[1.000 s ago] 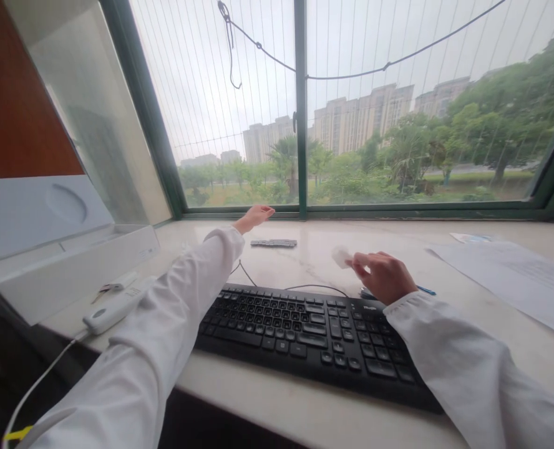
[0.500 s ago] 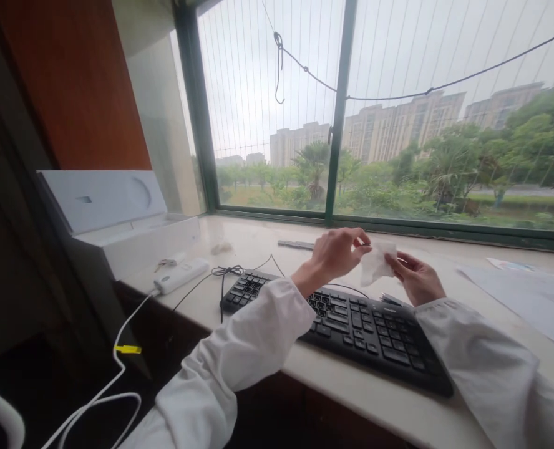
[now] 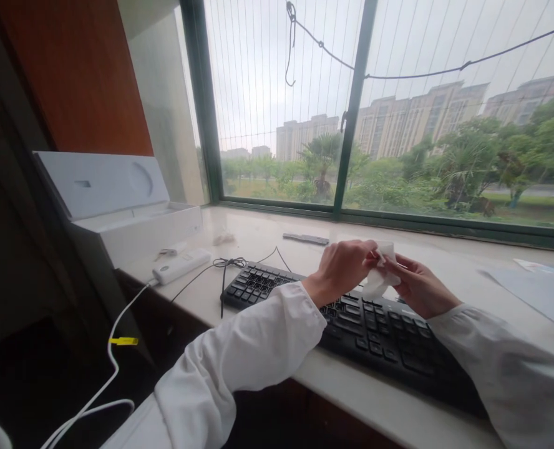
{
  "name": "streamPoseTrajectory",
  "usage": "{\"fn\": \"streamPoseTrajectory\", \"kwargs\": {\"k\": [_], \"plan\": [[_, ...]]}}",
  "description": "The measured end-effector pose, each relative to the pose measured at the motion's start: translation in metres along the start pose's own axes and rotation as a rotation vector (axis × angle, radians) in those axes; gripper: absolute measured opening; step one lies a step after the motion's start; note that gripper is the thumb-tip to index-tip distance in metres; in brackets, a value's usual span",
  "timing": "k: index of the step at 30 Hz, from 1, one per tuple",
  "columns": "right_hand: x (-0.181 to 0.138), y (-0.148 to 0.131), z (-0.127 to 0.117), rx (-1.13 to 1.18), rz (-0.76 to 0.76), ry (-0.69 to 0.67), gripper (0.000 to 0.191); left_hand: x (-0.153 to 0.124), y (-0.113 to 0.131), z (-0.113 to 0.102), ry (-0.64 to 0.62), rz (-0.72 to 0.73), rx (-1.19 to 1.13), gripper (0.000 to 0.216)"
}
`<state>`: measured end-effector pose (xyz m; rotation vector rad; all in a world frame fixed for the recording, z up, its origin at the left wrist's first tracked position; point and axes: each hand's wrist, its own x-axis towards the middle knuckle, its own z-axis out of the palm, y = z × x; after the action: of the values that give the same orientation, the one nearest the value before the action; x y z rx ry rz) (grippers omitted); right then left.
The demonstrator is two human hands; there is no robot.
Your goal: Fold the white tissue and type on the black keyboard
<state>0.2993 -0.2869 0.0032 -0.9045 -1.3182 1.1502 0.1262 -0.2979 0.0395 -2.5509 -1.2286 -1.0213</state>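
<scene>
Both my hands meet above a black keyboard (image 3: 352, 324) on a pale stone sill (image 3: 258, 240). My left hand (image 3: 342, 271) pinches one side of a small white wipe (image 3: 382, 277). My right hand (image 3: 417, 287) grips the other side, fingers curled under it. The wipe is crumpled and partly hidden between the fingers. White sleeves cover both arms.
An open white box (image 3: 118, 212) stands at the left. Beside it lie a white cabled device (image 3: 181, 265), keys, and a coiled black cable (image 3: 228, 265). A flat dark bar (image 3: 305, 238) rests near the window. Papers (image 3: 534, 290) lie at the right.
My left hand came back from the far sill and joined the right on the wipe. The wipe went from spread to bunched. The view swung left.
</scene>
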Motion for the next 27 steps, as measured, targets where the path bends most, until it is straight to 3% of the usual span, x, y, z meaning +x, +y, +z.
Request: {"fn": "streamPoseTrajectory", "kwargs": {"k": [6, 15, 27], "plan": [[0.002, 0.002, 0.002, -0.02, -0.006, -0.001, 0.049, 0.001, -0.002, -0.005, 0.028, 0.075, 0.053, 0.021], [0.004, -0.014, -0.007, -0.079, 0.011, -0.168, 0.054, 0.007, -0.006, -0.018, 0.003, 0.139, 0.107, 0.039], [0.009, -0.009, -0.01, -0.089, 0.01, -0.05, 0.049, 0.008, -0.01, -0.008, -0.017, 0.205, 0.211, 0.03]]}}
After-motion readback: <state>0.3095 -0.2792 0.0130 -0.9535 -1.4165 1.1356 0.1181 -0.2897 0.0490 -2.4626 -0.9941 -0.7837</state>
